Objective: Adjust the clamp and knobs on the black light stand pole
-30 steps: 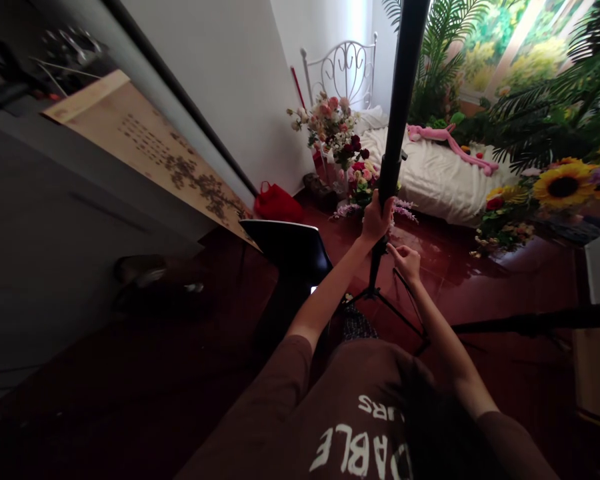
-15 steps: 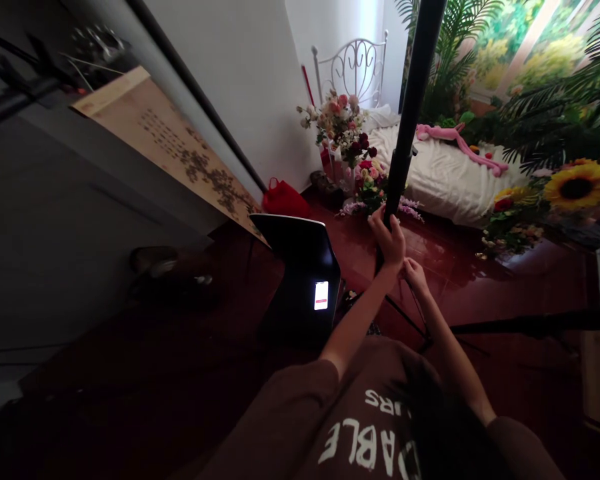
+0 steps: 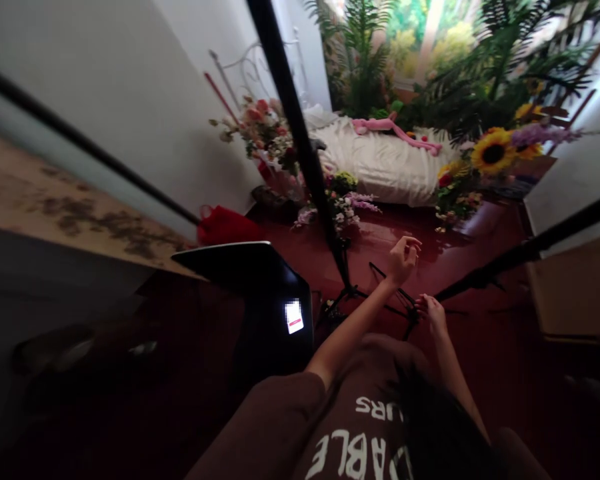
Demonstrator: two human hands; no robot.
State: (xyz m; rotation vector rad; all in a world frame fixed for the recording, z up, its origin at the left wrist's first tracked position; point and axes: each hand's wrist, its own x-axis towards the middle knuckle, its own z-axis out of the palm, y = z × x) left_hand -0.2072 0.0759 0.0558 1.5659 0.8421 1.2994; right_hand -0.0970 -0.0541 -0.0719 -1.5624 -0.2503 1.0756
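My left hand (image 3: 404, 260) is off the black stand pole (image 3: 307, 157), in the air to its right, fingers loosely bent and holding nothing. Lower and to the right, my right hand (image 3: 433, 313) has its fingers partly extended, near the lower end of a second black pole (image 3: 500, 267). Whether its fingertips touch that pole I cannot tell. The first pole's dark tripod legs (image 3: 351, 291) spread over the red floor, left of both hands.
A black, panel-like object (image 3: 230, 257) stands at left, with a lit phone-like screen (image 3: 295, 317) beneath its upper edge. Behind are a red bag (image 3: 225, 227), artificial flowers (image 3: 350, 207) and a white-covered bed (image 3: 385, 167). A cardboard-coloured box (image 3: 575, 300) sits at right.
My left hand has let go of the black pole and moved right of it. My right hand has moved down and away from the left. The camera view has swung to the right.
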